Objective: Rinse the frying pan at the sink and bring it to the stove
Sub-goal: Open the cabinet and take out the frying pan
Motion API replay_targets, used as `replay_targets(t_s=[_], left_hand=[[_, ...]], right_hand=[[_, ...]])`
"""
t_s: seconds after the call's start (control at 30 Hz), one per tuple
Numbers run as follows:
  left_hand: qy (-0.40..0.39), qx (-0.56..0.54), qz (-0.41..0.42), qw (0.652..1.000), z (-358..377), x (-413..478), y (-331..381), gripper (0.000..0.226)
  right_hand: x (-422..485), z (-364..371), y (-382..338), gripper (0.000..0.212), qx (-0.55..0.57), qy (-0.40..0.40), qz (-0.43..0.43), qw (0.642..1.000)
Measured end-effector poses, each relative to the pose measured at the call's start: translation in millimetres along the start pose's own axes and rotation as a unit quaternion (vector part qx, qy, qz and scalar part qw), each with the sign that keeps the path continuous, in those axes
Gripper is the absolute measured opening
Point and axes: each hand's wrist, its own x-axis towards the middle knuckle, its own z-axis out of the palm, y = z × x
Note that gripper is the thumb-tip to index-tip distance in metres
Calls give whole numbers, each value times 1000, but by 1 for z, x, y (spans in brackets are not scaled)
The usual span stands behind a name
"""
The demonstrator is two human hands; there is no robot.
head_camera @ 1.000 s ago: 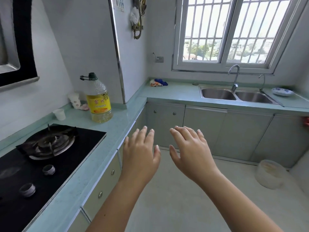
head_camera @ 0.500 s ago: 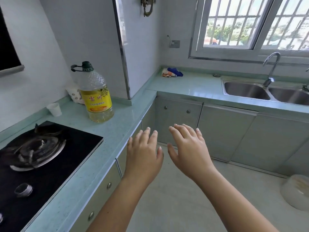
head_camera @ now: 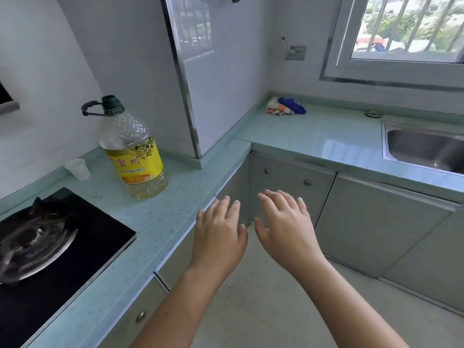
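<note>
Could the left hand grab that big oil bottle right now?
Probably yes. The left hand is open and empty beside the counter, and only bare counter lies between it and the oil bottle. It would need a stretch forward and left.

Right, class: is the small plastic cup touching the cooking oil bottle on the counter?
Apart. The head view shows a strip of bare counter between the small plastic cup and the cooking oil bottle.
</note>
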Motion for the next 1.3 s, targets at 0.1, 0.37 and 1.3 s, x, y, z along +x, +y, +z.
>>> replay_targets(t_s=[0.1,0.37,1.3], left_hand=[[-5,1,-27,1000,12,23,-10,45],[15,-43,-102,994,50,104,-59,48],[363,-536,-607,460,188,138,-89,17]], right_hand=[[24,26,7,43,10,-11,-22,1000],[110,102,11,43,20,-58,-91,994],[200,340,-30,40,218,-227,-528,789]])
